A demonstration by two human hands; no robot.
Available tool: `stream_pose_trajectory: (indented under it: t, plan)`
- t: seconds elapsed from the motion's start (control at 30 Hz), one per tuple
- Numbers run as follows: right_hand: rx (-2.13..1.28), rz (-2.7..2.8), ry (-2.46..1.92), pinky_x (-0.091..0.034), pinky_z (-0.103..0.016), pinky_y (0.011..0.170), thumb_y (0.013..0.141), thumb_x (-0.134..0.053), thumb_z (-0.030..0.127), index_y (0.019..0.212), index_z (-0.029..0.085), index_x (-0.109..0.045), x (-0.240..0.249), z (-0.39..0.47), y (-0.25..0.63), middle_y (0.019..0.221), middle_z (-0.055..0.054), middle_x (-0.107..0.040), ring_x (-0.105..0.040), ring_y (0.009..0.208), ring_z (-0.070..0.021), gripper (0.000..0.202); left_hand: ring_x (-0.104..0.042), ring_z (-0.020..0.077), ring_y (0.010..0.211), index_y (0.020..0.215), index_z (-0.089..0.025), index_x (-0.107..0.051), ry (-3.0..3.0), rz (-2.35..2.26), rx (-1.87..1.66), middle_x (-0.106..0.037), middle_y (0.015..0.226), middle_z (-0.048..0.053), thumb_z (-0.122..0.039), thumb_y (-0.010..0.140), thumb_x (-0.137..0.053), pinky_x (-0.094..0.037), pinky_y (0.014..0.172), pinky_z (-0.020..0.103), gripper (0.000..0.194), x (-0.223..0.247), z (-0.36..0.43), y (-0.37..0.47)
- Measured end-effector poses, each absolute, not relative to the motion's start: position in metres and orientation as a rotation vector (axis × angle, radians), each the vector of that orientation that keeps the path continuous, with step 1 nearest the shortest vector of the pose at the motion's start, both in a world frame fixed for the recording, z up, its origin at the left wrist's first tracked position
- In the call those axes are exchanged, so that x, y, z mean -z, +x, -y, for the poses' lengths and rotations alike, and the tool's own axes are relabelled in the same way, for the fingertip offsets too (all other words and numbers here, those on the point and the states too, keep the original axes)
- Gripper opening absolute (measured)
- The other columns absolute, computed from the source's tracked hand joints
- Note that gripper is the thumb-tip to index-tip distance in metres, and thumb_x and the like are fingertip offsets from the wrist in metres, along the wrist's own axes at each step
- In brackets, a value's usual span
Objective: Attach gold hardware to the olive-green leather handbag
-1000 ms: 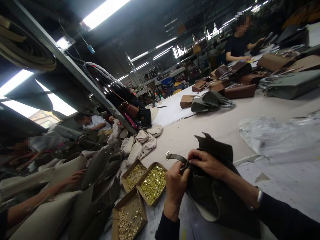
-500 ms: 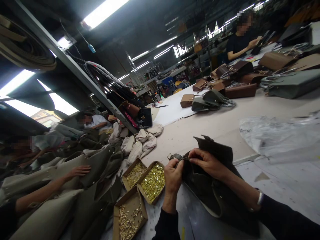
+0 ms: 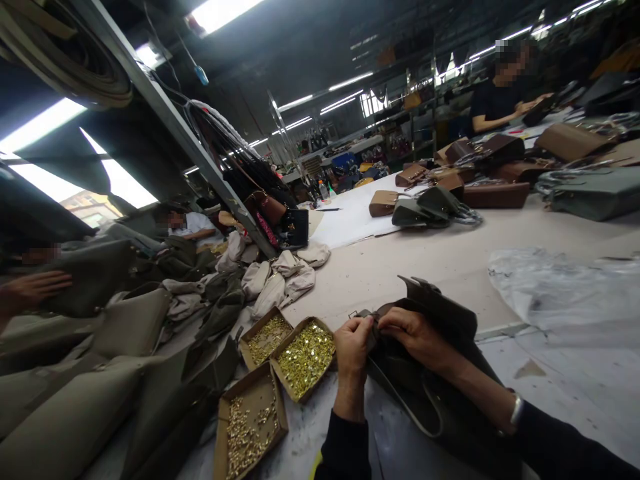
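Closest to us, our left hand [image 3: 353, 348] and right hand [image 3: 414, 335] meet at the top edge of a dark olive bag [image 3: 435, 393] that lies on the table [image 3: 450, 253] right in front of us. Both hands are closed on the bag's strap [image 3: 369, 315]: the left fingers curl around it from below, and the right thumb and fingers pinch it from above, the two hands almost touching. A small metal fitting seems to sit at the strap's end, though it is too small for us to be sure. We wear a watch [image 3: 515, 410] on the right wrist. Just left of our left hand stand three open cardboard boxes of brass-coloured hardware: the nearest box [image 3: 249, 421], the middle box [image 3: 305, 357] beside our knuckles, and the far box [image 3: 266, 337] touching it. Left of the boxes we see a heap of beige and olive bag pieces [image 3: 150, 347], with another person's hand [image 3: 30, 290] resting on it at the left edge. To our right lies a crumpled clear plastic sheet [image 3: 560, 280]. Further up the table sit an olive handbag [image 3: 430, 205] and several brown handbags [image 3: 493, 190], and beyond them a person in a dark shirt [image 3: 495, 100] works at the far end.
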State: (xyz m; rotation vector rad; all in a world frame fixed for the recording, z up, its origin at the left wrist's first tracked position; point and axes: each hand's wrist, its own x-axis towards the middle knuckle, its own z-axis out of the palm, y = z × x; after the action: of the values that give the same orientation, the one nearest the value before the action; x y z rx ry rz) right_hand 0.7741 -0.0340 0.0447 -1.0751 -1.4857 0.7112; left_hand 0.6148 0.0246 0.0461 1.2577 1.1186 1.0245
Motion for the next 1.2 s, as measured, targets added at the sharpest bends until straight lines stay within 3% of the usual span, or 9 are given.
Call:
stream_pose_trajectory:
  t: [0.37, 0.67, 1.2]
  plan:
    - [-0.535, 1.538, -1.130, -0.048, -0.033, 0.078, 0.102, -0.057, 0.023, 0.092, 0.025, -0.075, -0.040, 0.042, 0.772, 0.093, -0.003, -0.061, -0.061, 0.088, -0.0217, 0.020, -0.045, 0.0111, 0.059, 0.063, -0.013, -0.071, 1.312, -1.074, -1.076, -0.055, 0.059, 0.000, -0.044, 0.076, -0.075, -0.037, 0.057, 0.023, 0.033, -0.045, -0.015, 0.616]
    - [-0.373, 1.656, -1.167, -0.050, -0.030, 0.083, 0.105, -0.057, 0.019, 0.106, 0.030, -0.075, -0.031, 0.043, 0.773, 0.102, -0.001, -0.061, -0.062, 0.096, -0.0203, 0.021, -0.043, 0.0105, 0.058, 0.064, -0.014, -0.068, 1.298, -1.036, -1.071, -0.052, 0.059, -0.001, -0.041, 0.078, -0.073, -0.036, 0.057, 0.023, 0.031, -0.043, -0.013, 0.613]
    - [-0.282, 1.638, -1.205, -0.053, -0.036, 0.082, 0.105, -0.060, 0.025, 0.102, 0.028, -0.076, -0.033, 0.046, 0.770, 0.099, -0.005, -0.064, -0.063, 0.094, -0.0257, 0.017, -0.040, 0.0107, 0.058, 0.060, -0.016, -0.062, 1.285, -0.990, -1.062, -0.047, 0.058, -0.002, -0.042, 0.078, -0.072, -0.033, 0.056, 0.024, 0.033, -0.048, -0.010, 0.611]
